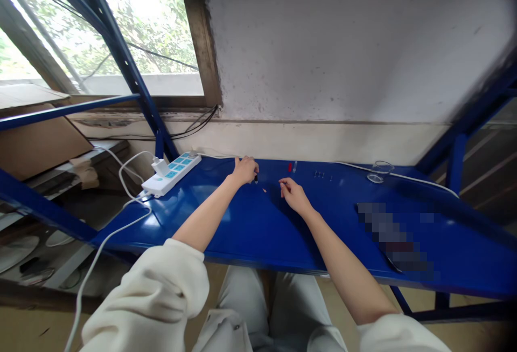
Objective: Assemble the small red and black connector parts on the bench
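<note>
**Two hands working with tiny bits on a blue shelf**

So, someone in a cream sweatshirt with pushed-up sleeves is sitting at a glossy blue metal shelf (250, 233), both arms stretched out toward the wall.

Left hand (244, 170) is curled loosely, knuckles up, fingers bunched together around a small dark pen-like piece (256, 179) whose tip pokes out on the thumb side and touches the shelf. Looks like a grip, though the thing is too small to make out properly.

Right hand (294, 195) sits just beside it, a bit nearer the person, with thumb and forefinger pinched together at the tip. Can't tell whether anything is actually caught in that pinch. Between the two hands there's a tiny pale bit (264, 190) lying on the shelf, touching neither.

Further back, near the wall, a small red piece (290, 167) and a little clear tube (294, 166) lie side by side, then a short row of dark specks (319, 174). Off to the right sits a clear glass dish (378, 171) with a white cable (424, 181) running past it. Over on the left end of the shelf is a white power strip (172, 174) with a charger plugged in.
</note>
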Demonstrator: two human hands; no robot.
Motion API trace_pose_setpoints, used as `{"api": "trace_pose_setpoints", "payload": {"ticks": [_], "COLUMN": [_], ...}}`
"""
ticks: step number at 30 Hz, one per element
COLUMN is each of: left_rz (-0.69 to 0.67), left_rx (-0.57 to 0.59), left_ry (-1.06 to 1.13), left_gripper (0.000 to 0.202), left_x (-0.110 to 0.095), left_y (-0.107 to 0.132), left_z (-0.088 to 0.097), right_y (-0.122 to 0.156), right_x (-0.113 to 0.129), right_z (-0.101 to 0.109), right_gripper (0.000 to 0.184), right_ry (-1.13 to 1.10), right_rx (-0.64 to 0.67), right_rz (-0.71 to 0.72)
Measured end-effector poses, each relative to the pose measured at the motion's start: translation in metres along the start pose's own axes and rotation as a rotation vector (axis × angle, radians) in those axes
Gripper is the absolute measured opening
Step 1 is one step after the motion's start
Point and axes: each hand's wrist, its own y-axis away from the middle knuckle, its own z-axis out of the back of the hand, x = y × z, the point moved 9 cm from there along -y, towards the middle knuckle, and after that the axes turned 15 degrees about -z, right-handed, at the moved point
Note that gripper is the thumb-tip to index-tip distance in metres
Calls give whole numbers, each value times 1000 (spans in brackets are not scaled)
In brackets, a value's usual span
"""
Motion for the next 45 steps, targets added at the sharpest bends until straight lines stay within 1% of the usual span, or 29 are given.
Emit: {"api": "trace_pose_setpoints", "payload": {"ticks": [5,7,10,13,15,17,20,22,24,27,29,31,35,38,41,43,45], "left_rz": [29,39,46,41,14,-27,-76,-102,-123,-114,-69,-21,51,94,90,74,70], "left_rx": [-73,-81,-45,23,42,22,-67,-140,-172,-136,-97,-83,-83,-70,-32,-38,-73], "left_ry": [153,181,153,81,41,10,-12,-10,7,43,69,81,79,68,54,36,14], "left_gripper": [13,11,9,21,27,28,28,32,38,48,54,57,61,61,55,49,40], "left_x": [5,6,6,1,-7,-19,-42,-58,-73,-86,-88,-85,-79,-74,-74,-76,-76], "left_y": [0,0,0,1,1,-1,-4,-8,-12,-22,-29,-36,-50,-57,-62,-64,-65], "left_z": [0,-1,-3,-2,2,10,20,22,15,-11,-31,-48,-71,-82,-89,-87,-80], "right_y": [-1,-1,-2,-3,-4,-5,-6,-5,-3,0,1,2,2,3,4,5,5], "right_x": [0,-1,-1,-2,-3,-6,-12,-14,-15,-19,-21,-23,-24,-22,-20,-19,-20], "right_z": [0,0,0,2,3,5,9,13,19,25,26,25,22,20,19,20,20], "right_gripper": [29,28,28,28,28,28,28,28,31,38,41,42,43,43,45,46,46], "right_ry": [1,4,12,31,69,132,264,387,520,655,693,717,745,752,753,758,765], "right_rx": [-4,-9,-13,-22,-35,-53,-92,-147,-219,-281,-282,-266,-226,-205,-188,-190,-194], "right_rz": [9,11,10,9,-2,-35,-103,-136,-177,-257,-287,-302,-314,-316,-321,-323,-326]}}
